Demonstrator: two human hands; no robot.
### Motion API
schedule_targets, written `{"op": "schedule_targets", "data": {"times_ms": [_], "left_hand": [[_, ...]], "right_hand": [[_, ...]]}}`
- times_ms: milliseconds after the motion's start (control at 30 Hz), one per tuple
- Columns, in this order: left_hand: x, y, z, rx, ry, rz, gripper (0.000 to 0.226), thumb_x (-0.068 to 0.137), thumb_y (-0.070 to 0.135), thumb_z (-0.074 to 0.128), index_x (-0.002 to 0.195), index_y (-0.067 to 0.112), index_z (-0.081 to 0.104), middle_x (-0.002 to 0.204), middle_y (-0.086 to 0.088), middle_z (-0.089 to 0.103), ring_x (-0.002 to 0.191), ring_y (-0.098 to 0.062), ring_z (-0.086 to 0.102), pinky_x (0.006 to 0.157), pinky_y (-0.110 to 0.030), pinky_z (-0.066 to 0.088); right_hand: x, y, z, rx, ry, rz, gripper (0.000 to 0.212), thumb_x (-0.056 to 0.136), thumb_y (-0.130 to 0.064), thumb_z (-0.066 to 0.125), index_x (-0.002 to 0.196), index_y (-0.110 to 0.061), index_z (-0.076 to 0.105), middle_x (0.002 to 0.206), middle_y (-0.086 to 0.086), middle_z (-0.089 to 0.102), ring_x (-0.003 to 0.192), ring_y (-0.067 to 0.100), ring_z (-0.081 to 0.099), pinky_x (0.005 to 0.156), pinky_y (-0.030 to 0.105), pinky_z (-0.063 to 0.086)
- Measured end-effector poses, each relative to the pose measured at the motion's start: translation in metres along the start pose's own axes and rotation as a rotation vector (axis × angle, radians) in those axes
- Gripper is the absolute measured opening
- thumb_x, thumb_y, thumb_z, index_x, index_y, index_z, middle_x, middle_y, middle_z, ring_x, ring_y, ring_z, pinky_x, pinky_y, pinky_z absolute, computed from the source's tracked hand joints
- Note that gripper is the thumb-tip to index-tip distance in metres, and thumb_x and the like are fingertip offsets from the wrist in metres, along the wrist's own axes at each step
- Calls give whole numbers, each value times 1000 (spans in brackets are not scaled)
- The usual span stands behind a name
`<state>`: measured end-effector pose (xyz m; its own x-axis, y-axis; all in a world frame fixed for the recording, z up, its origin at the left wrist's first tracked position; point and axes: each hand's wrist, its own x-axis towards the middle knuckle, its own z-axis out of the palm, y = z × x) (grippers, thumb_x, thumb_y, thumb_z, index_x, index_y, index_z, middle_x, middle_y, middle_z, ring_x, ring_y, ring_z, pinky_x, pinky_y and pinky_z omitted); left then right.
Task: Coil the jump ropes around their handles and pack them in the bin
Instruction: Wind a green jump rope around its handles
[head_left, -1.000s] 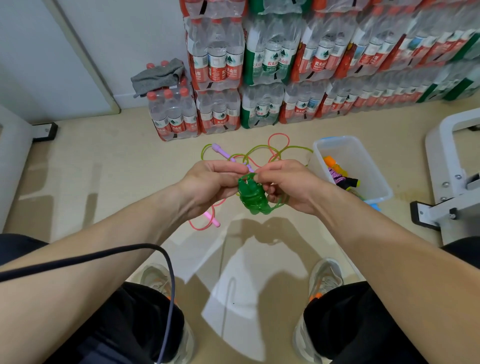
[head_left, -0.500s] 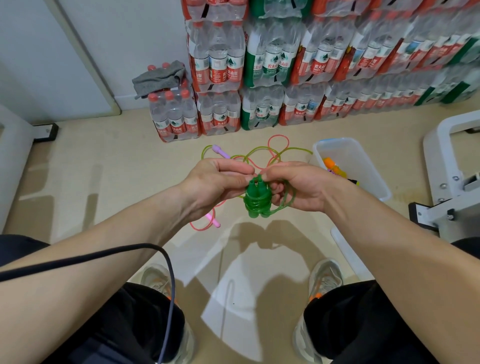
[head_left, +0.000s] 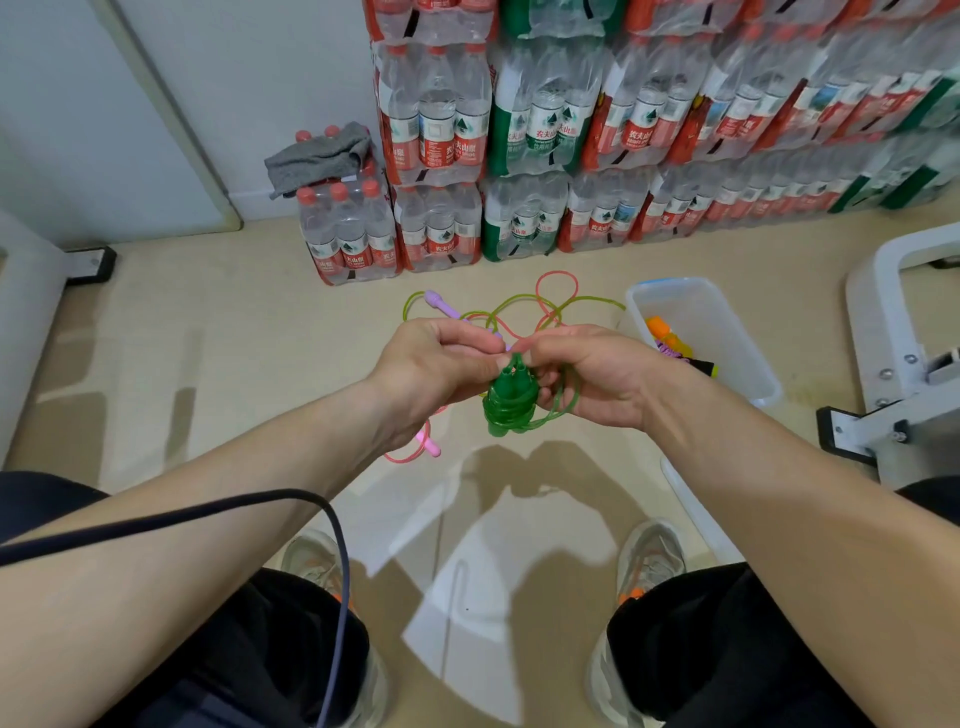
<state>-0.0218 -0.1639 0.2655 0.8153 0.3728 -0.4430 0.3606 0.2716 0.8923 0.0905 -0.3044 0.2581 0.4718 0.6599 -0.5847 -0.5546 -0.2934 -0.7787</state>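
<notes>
Your left hand (head_left: 431, 364) grips the green jump rope (head_left: 509, 402) by its paired handles at mid-air; your right hand (head_left: 592, 374) pinches its loose loop. Bin (head_left: 748, 353) sits right, on the floor.

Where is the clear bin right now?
In the head view the clear bin sits on the floor at right, just beyond the right hand, before the water-bottle packs.

Storeroom: shrink-wrapped water bottle packs (head_left: 545, 130) stacked high along wall, bare tiled floor (head_left: 208, 338).
</notes>
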Motion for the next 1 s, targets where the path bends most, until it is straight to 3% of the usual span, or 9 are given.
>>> {"op": "schedule_targets", "data": {"times_ms": [233,467,667,800,1000], "left_hand": [[-1,5,-4,257,-62,179,11,86,-1,73,83,8,68,59,-1,65,67,-18,63,79,-34,60],[-4,11,-3,353,-48,197,25,84,-8,72,105,4,71,75,-7,75,67,-11,70,68,-19,56],[-2,12,2,322,-29,215,25,81,-7,76,96,13,74,81,-11,76,72,-13,71,78,-21,58],[-1,11,4,364,-16,225,24,81,-7,72,93,14,73,74,-5,75,66,-6,67,70,-15,53],[7,5,2,481,-26,193,22,84,-4,66,94,15,65,73,2,71,65,-5,64,68,-19,51]], "right_hand": [[-1,-3,-3,30,-28,-8,22,92,7,55,83,-9,67,65,2,50,54,7,42,53,19,40],[0,0,-1,44,-3,0,22,91,8,54,86,-10,65,63,1,52,53,7,41,55,20,38],[-4,-4,-1,77,-76,36,28,90,8,46,81,-15,60,64,0,45,54,7,34,57,21,31],[-3,-2,-2,74,-75,45,27,89,9,46,82,-15,59,66,0,41,52,7,34,53,20,33],[2,2,-1,26,-45,5,24,92,8,50,94,-10,65,64,2,52,55,9,40,57,23,36]]}}
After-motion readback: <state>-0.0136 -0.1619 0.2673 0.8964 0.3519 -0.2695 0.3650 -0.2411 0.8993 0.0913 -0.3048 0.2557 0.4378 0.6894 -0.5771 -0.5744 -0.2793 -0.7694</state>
